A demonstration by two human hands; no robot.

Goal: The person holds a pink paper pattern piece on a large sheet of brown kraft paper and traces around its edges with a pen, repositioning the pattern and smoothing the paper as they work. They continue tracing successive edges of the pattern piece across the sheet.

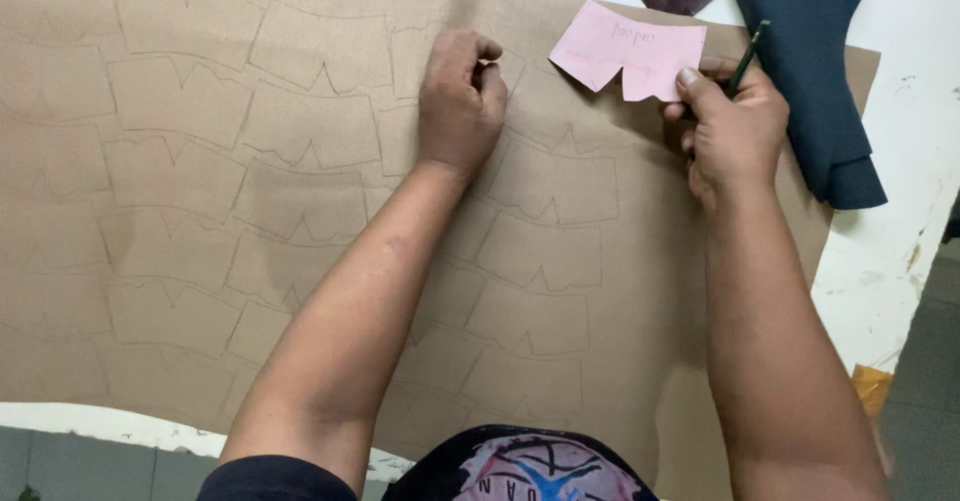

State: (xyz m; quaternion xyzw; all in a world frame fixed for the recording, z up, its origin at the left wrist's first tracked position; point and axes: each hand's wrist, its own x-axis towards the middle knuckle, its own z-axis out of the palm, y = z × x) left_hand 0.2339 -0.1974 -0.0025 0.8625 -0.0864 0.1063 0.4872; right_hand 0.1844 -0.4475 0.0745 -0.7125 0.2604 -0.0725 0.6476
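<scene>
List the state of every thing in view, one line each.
Tan sheet: spread flat on the table, covered with traced outlines.
Pink template: held at its right edge, lying over the sheet.
Pencil: upright in the right hand, tip hidden.
Left hand: curled into a fist, pressing on the sheet.
Right hand: closed on pencil and template.
Dark blue piece: lying on the table, overlapping the sheet's corner.
White table: worn, chipped paint.

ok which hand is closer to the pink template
Right. The right hand pinches the pink template at its right edge, pencil in the same hand. The left hand rests fisted on the tan sheet, to the template's left, apart.
</scene>
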